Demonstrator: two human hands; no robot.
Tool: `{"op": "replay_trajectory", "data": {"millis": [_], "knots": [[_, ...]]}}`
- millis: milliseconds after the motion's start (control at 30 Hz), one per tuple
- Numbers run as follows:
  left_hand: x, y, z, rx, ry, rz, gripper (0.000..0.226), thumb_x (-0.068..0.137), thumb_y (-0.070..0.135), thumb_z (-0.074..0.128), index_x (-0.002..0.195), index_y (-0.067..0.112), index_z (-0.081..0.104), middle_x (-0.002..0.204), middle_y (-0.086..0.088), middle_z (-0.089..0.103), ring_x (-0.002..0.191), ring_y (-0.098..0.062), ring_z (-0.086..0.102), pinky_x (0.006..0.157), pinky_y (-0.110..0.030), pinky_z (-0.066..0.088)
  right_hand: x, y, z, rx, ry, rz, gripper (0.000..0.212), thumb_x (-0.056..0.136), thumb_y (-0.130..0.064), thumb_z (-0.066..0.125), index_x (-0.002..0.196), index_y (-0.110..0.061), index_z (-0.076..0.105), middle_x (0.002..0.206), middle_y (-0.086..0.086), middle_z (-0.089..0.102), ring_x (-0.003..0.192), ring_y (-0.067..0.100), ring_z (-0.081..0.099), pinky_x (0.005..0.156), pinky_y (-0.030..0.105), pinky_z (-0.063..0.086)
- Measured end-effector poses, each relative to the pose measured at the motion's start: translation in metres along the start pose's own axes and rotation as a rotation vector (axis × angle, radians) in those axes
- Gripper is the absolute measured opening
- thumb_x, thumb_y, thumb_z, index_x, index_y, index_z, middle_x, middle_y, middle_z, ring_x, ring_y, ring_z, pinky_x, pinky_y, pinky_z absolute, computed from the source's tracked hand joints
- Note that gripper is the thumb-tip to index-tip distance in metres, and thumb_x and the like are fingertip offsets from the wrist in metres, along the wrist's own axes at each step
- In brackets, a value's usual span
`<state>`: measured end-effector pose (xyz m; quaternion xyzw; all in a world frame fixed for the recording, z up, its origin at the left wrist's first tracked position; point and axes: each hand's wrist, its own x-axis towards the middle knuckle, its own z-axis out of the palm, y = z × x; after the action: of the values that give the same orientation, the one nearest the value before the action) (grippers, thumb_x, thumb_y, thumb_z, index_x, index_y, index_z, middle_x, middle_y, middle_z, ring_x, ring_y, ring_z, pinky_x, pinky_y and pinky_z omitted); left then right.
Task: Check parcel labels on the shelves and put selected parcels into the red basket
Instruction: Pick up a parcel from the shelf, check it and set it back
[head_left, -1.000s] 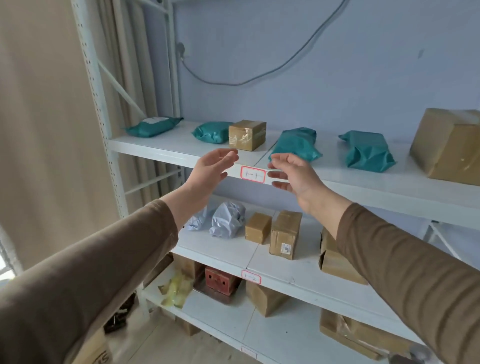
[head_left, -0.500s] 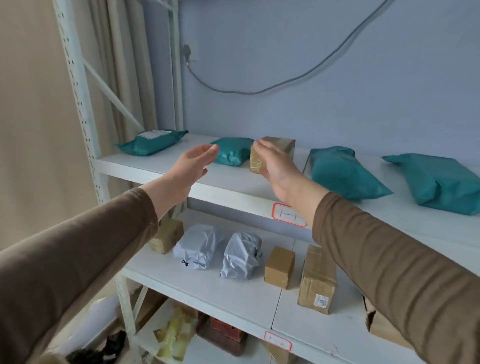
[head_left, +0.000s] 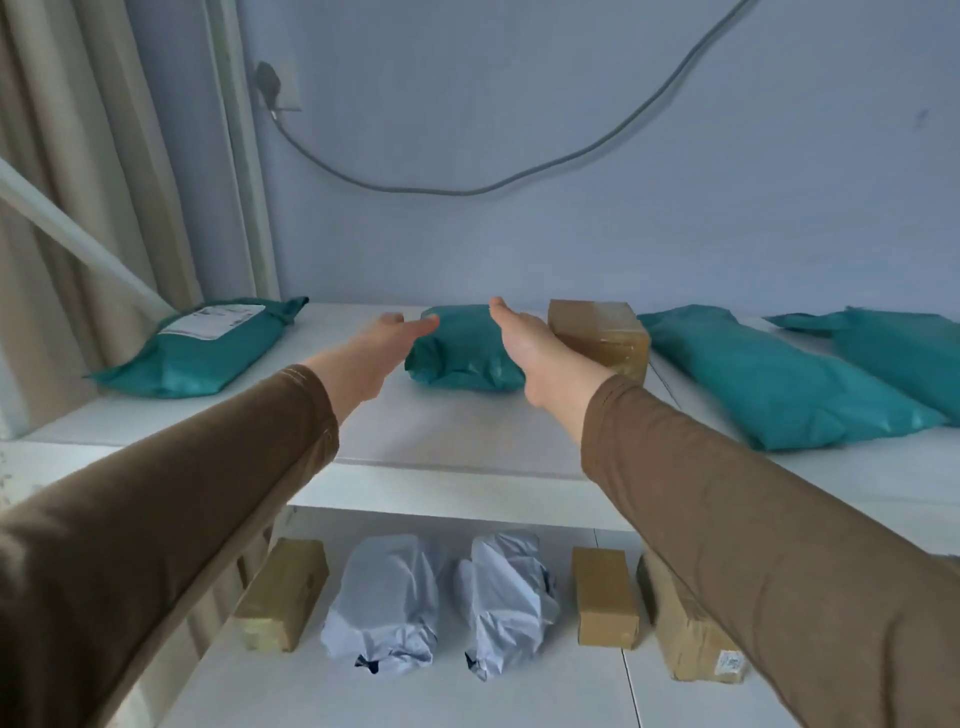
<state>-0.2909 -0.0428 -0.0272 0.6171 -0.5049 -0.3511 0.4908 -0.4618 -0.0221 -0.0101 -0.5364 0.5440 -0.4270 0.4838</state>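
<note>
A small teal plastic parcel (head_left: 462, 351) lies on the top shelf (head_left: 441, 421), between my two hands. My left hand (head_left: 376, 348) is open at its left side, fingertips at its edge. My right hand (head_left: 535, 353) is open along its right side, between the parcel and a taped brown box (head_left: 602, 332). Neither hand grips anything. The red basket is not in view.
Another teal parcel with a white label (head_left: 202, 345) lies left, two larger teal parcels (head_left: 769, 379) lie right. The lower shelf holds two grey wrapped parcels (head_left: 384, 603) and several brown boxes (head_left: 605, 595). A cable (head_left: 467, 189) hangs on the wall.
The view has moved closer to the top shelf. Both hands have reached further in, from in front of the shelf edge to either side of the small teal parcel.
</note>
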Motion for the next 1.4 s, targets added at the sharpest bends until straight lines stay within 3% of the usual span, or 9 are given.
{"op": "replay_trajectory", "data": {"millis": [200, 367, 500, 700, 933, 1100, 1167, 1267, 1400], "knots": [[0.034, -0.008, -0.001, -0.237, -0.187, -0.097, 0.036, 0.103, 0.031, 0.064, 0.128, 0.005, 0.058, 0.123, -0.008, 0.066, 0.111, -0.026, 0.065, 0.094, -0.035, 0.053, 0.028, 0.007, 0.019, -0.050, 0.163, 0.055, 0.064, 0.107, -0.045, 0.042, 0.160, -0.014, 0.025, 0.161, 0.007, 0.036, 0.145, 0.028, 0.038, 0.108, 0.039, 0.036], [0.033, -0.015, 0.000, -0.418, -0.264, -0.090, 0.037, 0.103, 0.017, 0.063, 0.137, 0.004, 0.057, 0.132, -0.012, 0.069, 0.115, -0.029, 0.070, 0.096, -0.040, 0.057, 0.032, 0.023, 0.027, -0.054, 0.213, -0.102, 0.047, 0.102, -0.015, 0.054, 0.147, -0.015, 0.042, 0.128, 0.006, 0.059, 0.103, 0.022, 0.057, 0.066, 0.027, 0.045], [0.002, -0.016, -0.011, -0.576, -0.269, -0.011, 0.054, 0.090, 0.019, 0.077, 0.137, 0.009, 0.052, 0.129, -0.012, 0.069, 0.107, -0.030, 0.073, 0.071, -0.040, 0.065, 0.013, 0.034, 0.024, 0.026, 0.230, -0.295, 0.056, 0.097, -0.001, 0.056, 0.147, -0.019, 0.044, 0.132, 0.003, 0.060, 0.112, 0.021, 0.064, 0.086, 0.036, 0.059], [-0.085, -0.015, -0.032, -0.759, -0.425, -0.045, 0.053, 0.091, 0.044, 0.076, 0.132, 0.014, 0.062, 0.125, -0.013, 0.074, 0.116, -0.032, 0.072, 0.100, -0.048, 0.058, -0.070, 0.041, -0.011, -0.107, 0.178, -0.596, 0.067, 0.093, 0.015, 0.048, 0.146, -0.028, 0.048, 0.138, -0.011, 0.055, 0.127, 0.007, 0.054, 0.097, 0.023, 0.049], [-0.204, -0.024, -0.018, -0.715, -0.398, 0.045, 0.032, 0.093, 0.026, 0.074, 0.124, 0.018, 0.067, 0.122, -0.003, 0.078, 0.115, -0.023, 0.073, 0.095, -0.042, 0.060, -0.167, 0.067, -0.055, -0.229, 0.107, -0.739, 0.075, 0.089, 0.013, 0.043, 0.132, -0.047, 0.059, 0.146, -0.012, 0.057, 0.136, 0.004, 0.052, 0.110, 0.023, 0.044], [-0.246, -0.043, -0.010, -0.478, -0.203, 0.421, 0.044, 0.087, 0.014, 0.083, 0.127, 0.013, 0.067, 0.119, 0.000, 0.078, 0.109, -0.019, 0.075, 0.091, -0.039, 0.063, -0.224, 0.083, -0.070, -0.150, 0.095, -0.630, 0.033, 0.102, -0.010, 0.052, 0.119, -0.032, 0.070, 0.126, -0.020, 0.068, 0.123, -0.004, 0.058, 0.104, 0.021, 0.043], [-0.247, -0.051, -0.013, -0.150, -0.052, 0.719, 0.044, 0.084, 0.016, 0.083, 0.124, 0.018, 0.066, 0.119, 0.004, 0.075, 0.110, -0.020, 0.071, 0.093, -0.041, 0.059, -0.235, 0.086, -0.078, 0.067, 0.047, -0.444, 0.026, 0.106, -0.031, 0.049, 0.115, -0.028, 0.073, 0.123, -0.014, 0.072, 0.123, 0.010, 0.063, 0.104, 0.034, 0.047], [-0.243, -0.056, -0.019, 0.481, 0.119, 1.257, 0.049, 0.084, 0.010, 0.075, 0.131, 0.020, 0.063, 0.131, 0.002, 0.066, 0.120, -0.026, 0.061, 0.094, -0.043, 0.054, -0.245, 0.091, -0.093, 0.374, -0.140, -0.159, 0.057, 0.102, -0.064, 0.037, 0.130, -0.025, 0.067, 0.131, 0.004, 0.071, 0.121, 0.027, 0.067, 0.100, 0.045, 0.052], [-0.240, -0.050, -0.021, 0.786, 0.218, 1.645, 0.034, 0.097, 0.016, 0.071, 0.131, 0.011, 0.070, 0.141, -0.011, 0.065, 0.129, -0.034, 0.060, 0.105, -0.045, 0.047, -0.253, 0.096, -0.110, 0.477, -0.284, 0.019, 0.093, 0.085, -0.087, 0.034, 0.142, -0.017, 0.061, 0.141, 0.011, 0.064, 0.127, 0.030, 0.062, 0.103, 0.044, 0.048]]}}
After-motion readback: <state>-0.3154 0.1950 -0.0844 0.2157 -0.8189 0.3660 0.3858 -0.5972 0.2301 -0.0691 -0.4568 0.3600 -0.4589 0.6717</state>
